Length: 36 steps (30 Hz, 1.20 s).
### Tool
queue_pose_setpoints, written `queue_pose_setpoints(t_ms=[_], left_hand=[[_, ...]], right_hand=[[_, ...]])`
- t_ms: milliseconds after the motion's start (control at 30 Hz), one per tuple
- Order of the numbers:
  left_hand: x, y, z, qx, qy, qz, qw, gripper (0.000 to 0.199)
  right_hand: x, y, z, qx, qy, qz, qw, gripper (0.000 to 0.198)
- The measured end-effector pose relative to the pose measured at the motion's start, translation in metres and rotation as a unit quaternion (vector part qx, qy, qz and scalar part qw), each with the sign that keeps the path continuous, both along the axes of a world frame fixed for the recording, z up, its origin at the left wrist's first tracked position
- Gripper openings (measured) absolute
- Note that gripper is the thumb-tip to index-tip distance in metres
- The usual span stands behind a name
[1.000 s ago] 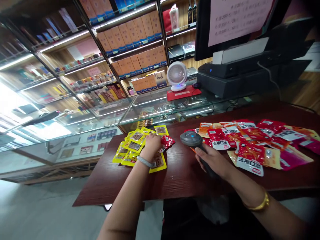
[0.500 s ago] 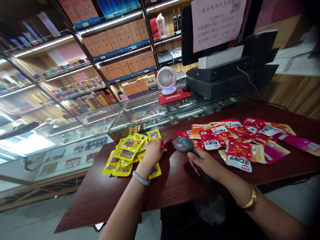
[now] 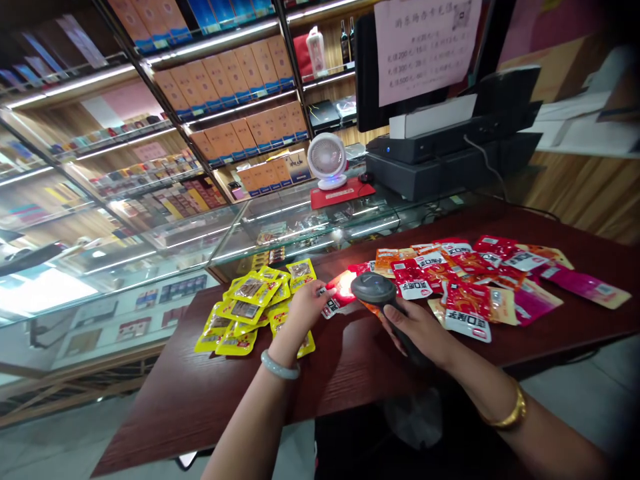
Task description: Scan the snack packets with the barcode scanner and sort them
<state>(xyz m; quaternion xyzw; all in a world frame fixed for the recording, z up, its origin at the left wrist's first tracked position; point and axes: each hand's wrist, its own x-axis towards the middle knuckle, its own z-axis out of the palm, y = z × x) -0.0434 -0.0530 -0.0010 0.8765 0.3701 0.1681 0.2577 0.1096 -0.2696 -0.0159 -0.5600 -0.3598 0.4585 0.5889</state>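
My left hand (image 3: pixel 309 308) pinches the near end of a red and white snack packet (image 3: pixel 332 305), just right of a heap of yellow snack packets (image 3: pixel 255 293). In my right hand (image 3: pixel 417 327) is a dark handheld barcode scanner (image 3: pixel 373 288), its fingers wrapped round the handle. The scanner's head points left, and a bright red-white light falls on the packet in front of it. Right of the scanner lies a spread pile of red, orange and white snack packets (image 3: pixel 467 300), with purple packets (image 3: pixel 587 283) at its far right.
The dark red wooden table (image 3: pixel 200 400) meets a glass display case (image 3: pixel 280 223) at the back. A small white fan (image 3: pixel 327 160) stands on a red mat (image 3: pixel 343 193). Behind the right pile stand a monitor with a pink sign (image 3: pixel 425 50) and a black cash drawer (image 3: pixel 405 177).
The scanner's light has come on and shines on the packet. My left hand now holds the red and white packet in front of the scanner's head. The view has shifted slightly.
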Motion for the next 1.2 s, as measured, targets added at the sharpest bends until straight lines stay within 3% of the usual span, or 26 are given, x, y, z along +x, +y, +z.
queue_pose_setpoints(t_ms=[100,200,300,367,433,533,633,700,833,1067,1200], left_hand=[[0.008,0.0,-0.005,-0.014,-0.018,-0.002,1.0,0.025],[0.027,-0.012,-0.007,-0.106,-0.047,0.013,0.993,0.027],[0.051,-0.028,-0.005,-0.196,-0.095,-0.055,0.974,0.032],[0.056,-0.032,-0.003,-0.144,-0.109,-0.109,0.977,0.035],[0.046,-0.028,0.0,-0.029,-0.062,-0.1,0.993,0.037],[0.012,-0.014,0.004,0.137,0.108,0.005,0.985,0.038],[-0.019,-0.003,0.007,0.2,0.261,0.089,0.94,0.04],[-0.028,-0.002,0.005,0.217,0.3,0.104,0.923,0.044],[-0.026,-0.003,-0.002,0.231,0.31,0.108,0.916,0.05],[-0.017,-0.007,-0.006,0.161,0.284,0.028,0.945,0.061],[-0.011,-0.015,-0.006,0.104,0.27,0.031,0.957,0.058]], right_hand=[[0.004,-0.001,-0.003,-0.002,0.009,-0.017,1.0,0.047],[0.005,-0.001,-0.005,-0.007,0.018,-0.018,1.0,0.046],[0.003,0.0,-0.005,-0.006,0.022,-0.027,0.999,0.046],[0.001,0.0,-0.006,-0.008,0.017,-0.034,0.999,0.046],[0.001,-0.001,-0.007,-0.016,0.008,-0.036,0.999,0.046],[0.002,-0.003,-0.01,-0.034,0.004,-0.03,0.999,0.048],[0.003,-0.004,-0.014,-0.04,0.016,-0.025,0.999,0.048],[0.002,-0.002,-0.015,-0.036,0.026,-0.021,0.999,0.047],[-0.001,0.003,-0.015,-0.023,0.02,-0.001,1.0,0.046],[0.0,0.004,-0.011,-0.014,-0.013,0.023,1.0,0.046],[0.002,0.005,-0.011,-0.015,0.002,0.017,1.0,0.045]])
